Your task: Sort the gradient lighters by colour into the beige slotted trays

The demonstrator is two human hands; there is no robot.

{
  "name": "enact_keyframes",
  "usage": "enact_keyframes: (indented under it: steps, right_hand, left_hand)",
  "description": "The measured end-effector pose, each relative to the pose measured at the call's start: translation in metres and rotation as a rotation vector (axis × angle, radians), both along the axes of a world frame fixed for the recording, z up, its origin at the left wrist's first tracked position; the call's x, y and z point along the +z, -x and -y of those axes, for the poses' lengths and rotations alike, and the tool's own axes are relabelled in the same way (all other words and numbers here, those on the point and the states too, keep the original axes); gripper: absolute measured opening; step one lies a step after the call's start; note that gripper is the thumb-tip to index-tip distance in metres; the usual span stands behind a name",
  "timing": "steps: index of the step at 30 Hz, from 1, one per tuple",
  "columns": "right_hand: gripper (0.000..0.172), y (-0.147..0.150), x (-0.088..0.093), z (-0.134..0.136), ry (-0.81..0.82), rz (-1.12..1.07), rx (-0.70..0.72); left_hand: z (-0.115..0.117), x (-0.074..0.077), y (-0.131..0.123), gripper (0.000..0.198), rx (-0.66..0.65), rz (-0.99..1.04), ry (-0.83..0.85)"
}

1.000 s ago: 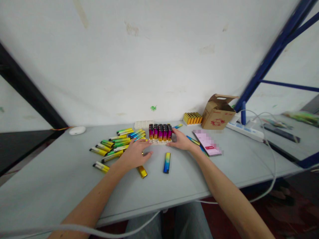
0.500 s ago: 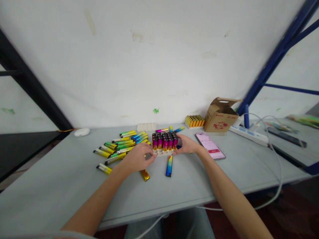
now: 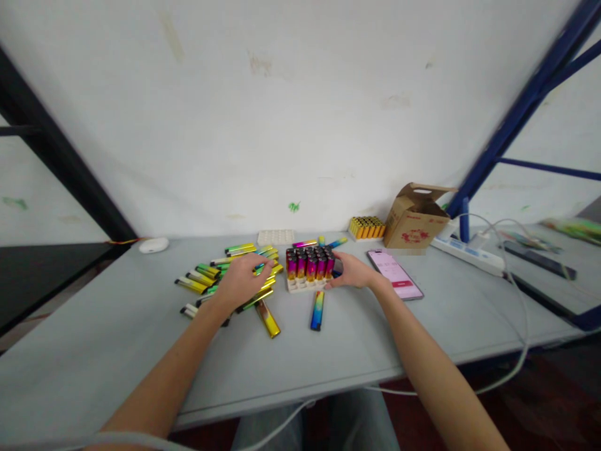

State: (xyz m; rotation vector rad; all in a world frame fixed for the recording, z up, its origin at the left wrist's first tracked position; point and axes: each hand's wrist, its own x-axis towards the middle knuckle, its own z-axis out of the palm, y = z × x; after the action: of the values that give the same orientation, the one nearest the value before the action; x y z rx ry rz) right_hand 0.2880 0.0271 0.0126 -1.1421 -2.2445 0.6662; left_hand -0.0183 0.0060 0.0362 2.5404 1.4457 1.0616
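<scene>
A white holed tray (image 3: 300,287) holds several upright purple-and-gold lighters (image 3: 310,266) with dark tops; its front row of holes is bare. My right hand (image 3: 350,270) grips the tray's right side, fingers behind and thumb near the front corner. A dark blue thing (image 3: 337,268) shows between that hand and the lighters, partly hidden. My left hand (image 3: 244,279) is over a loose pile of shiny yellow, green and blue lighters (image 3: 200,279), its fingers curled around a blue-green lighter (image 3: 258,267), mostly covered. A gold lighter (image 3: 268,319) and a blue-yellow lighter (image 3: 317,311) lie nearer me.
Behind the pile lies another white holed tray (image 3: 275,237). Farther right stand a block of yellow lighters (image 3: 367,228), an open cardboard box (image 3: 416,219), a phone (image 3: 395,274) and a white power strip (image 3: 469,255) with cables. A white case (image 3: 154,245) sits at far left.
My left hand has left the tray's front left corner and moved left onto the pile of lighters. My right hand has stayed at the tray's right side.
</scene>
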Motion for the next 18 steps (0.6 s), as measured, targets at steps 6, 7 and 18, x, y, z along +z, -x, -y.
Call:
enact_keyframes:
  steps: [6, 7, 18]
  right_hand:
    - [0.083, -0.001, -0.001, -0.002, 0.003, -0.025, -0.022]
    - [0.082, -0.002, -0.002, -0.003, -0.004, -0.021, -0.015]
    - [0.077, -0.012, -0.009, -0.009, -0.094, 0.135, -0.063]
  left_hand:
    - [-0.033, 0.005, 0.0, 0.033, 0.1, 0.172, 0.069]
    - [-0.042, 0.007, -0.003, 0.032, 0.074, 0.158, 0.086]
    - [-0.114, -0.013, -0.051, 0.046, -0.266, -0.151, 0.162]
